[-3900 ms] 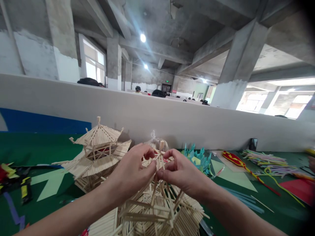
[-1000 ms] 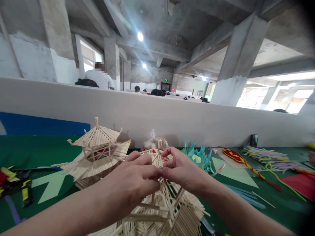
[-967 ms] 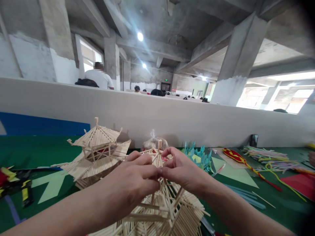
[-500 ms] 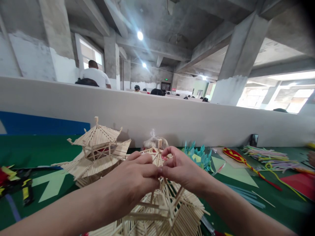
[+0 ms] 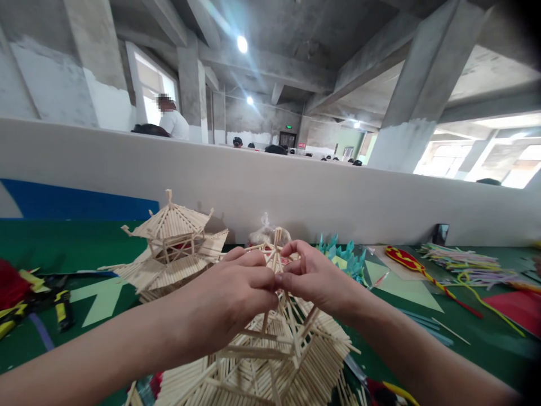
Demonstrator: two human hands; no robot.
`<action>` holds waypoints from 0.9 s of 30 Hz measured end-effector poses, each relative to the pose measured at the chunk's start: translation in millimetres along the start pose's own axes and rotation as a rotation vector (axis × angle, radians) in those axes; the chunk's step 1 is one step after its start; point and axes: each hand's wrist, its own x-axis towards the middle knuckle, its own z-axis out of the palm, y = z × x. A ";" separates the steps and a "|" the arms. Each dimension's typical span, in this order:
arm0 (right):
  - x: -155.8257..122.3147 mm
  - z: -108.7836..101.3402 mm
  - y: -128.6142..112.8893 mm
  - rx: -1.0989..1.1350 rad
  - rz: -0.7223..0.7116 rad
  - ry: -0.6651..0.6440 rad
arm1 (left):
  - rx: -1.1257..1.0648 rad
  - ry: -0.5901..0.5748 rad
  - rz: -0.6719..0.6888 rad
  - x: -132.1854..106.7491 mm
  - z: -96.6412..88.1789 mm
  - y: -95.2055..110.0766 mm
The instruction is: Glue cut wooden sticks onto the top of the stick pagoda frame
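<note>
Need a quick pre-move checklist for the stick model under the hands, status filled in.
1. Left hand and right hand meeting just below the peak post: ok.
2. What they pinch there: cannot tell; the left hand hides it.
3. Peak post upright on the front stick model: ok.
4. Upper frame covered like the roof of the neighbouring pagoda: not ok; gaps show between its sticks.
5. Base of the front model steady: cannot tell; it runs out of the picture.
6. Yellow-and-black tool clear of both hands: ok; it lies apart, off to the left.
</note>
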 end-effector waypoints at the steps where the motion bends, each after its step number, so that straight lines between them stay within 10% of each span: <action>1: 0.0 -0.3 0.0 -0.001 -0.002 -0.001 | -0.002 -0.004 -0.002 0.0 0.2 -0.2; 27: -2.4 3.1 -5.4 0.021 0.009 0.019 | -0.014 -0.025 -0.024 -2.3 2.4 -0.6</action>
